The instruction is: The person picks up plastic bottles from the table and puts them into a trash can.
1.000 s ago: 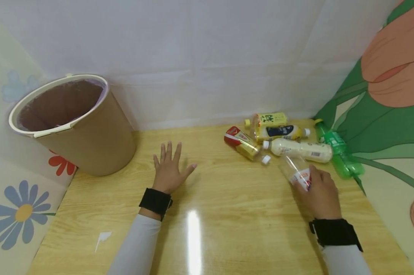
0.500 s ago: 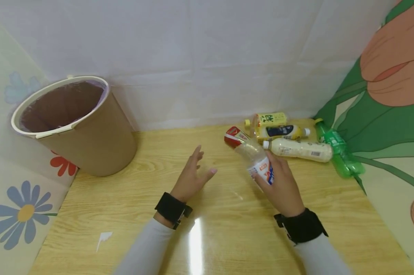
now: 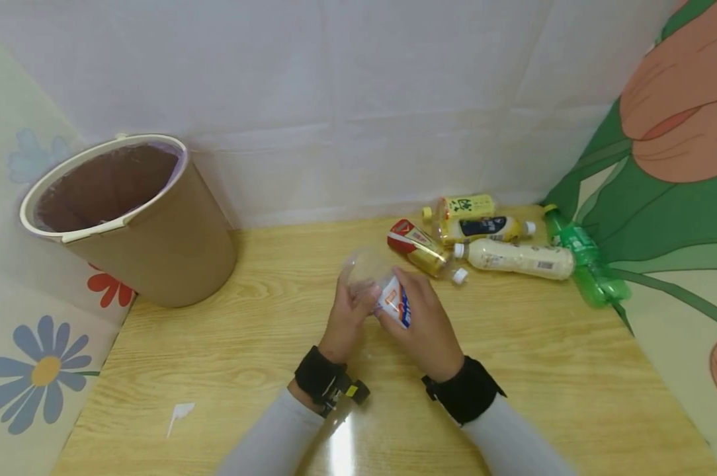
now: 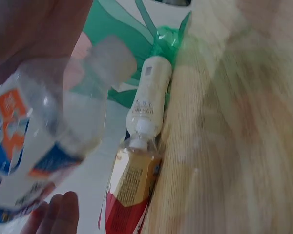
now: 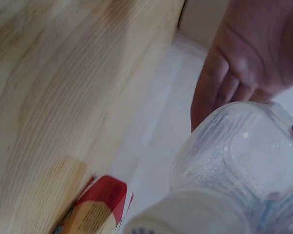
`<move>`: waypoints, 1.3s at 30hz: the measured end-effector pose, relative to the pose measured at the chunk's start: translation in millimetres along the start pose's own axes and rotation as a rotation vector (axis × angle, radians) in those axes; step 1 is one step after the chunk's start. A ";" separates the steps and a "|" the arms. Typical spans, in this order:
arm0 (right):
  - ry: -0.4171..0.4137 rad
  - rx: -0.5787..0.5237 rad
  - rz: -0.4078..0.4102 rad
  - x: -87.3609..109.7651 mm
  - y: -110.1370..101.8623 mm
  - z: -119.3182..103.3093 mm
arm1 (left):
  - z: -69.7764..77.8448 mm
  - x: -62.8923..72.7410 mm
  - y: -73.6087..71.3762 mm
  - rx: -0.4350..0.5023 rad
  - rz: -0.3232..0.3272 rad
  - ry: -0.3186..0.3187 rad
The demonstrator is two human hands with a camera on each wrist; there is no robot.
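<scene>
Right of the bin point(image 3: 150, 238), above the bench point(image 3: 275, 344), the right hand point(image 3: 421, 324) grasps the clear bottle point(image 3: 373, 281) (probably light, crushable, slick); the left hand point(image 3: 346, 317) cups its base.

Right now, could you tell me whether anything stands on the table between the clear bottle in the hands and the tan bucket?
Nothing visible does. The clear bottle is held above the table, and only bare wood lies between it and the tan bucket.
</scene>
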State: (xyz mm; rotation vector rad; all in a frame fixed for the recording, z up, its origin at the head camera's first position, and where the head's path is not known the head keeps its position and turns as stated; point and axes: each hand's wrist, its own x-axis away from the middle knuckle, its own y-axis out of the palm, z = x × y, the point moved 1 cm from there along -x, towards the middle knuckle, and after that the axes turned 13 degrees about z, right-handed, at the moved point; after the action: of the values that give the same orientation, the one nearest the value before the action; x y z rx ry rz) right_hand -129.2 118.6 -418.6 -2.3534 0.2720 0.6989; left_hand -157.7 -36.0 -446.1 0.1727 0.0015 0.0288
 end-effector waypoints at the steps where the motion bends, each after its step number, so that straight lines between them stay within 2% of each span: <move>1: -0.009 -0.002 0.003 0.9 1.9 -2.0 | 0.2 1.4 0.8 -0.001 0.019 0.002; 7: -0.030 -0.004 0.019 4.5 7.7 -7.7 | 1.1 5.8 2.5 0.036 0.069 0.015; 14: -0.044 -0.005 0.017 4.1 9.4 -7.4 | 1.8 5.7 0.7 0.035 0.063 0.024; 19: -0.059 -0.017 0.023 2.0 10.5 -7.6 | 4.6 3.7 -2.4 0.001 0.070 0.027; 23: -0.094 -0.011 0.035 -2.9 11.4 -4.8 | 13.0 -3.7 -10.9 -0.026 0.130 0.047; 25: -0.092 -0.007 0.026 -7.8 10.6 -1.5 | 22.3 -9.9 -19.5 -0.003 0.167 0.079; 28: -0.051 0.003 0.000 -17.9 7.6 8.0 | 43.0 -20.2 -39.0 0.049 0.210 0.166; 31: -0.040 0.043 0.011 -30.2 6.3 26.9 | 71.8 -29.7 -64.1 0.087 0.244 0.288; 34: -0.034 0.127 0.024 -42.6 5.7 52.9 | 103.6 -37.0 -92.3 0.097 0.288 0.414; 39: 0.002 0.261 0.005 -53.8 5.4 89.7 | 150.5 -38.9 -135.2 0.175 0.389 0.573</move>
State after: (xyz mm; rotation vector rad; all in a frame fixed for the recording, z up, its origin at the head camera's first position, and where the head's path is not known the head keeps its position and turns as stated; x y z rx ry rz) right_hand -213.1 173.2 -449.4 -2.1058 0.3481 0.6225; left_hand -192.1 -196.1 -321.1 0.3328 0.5442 0.4662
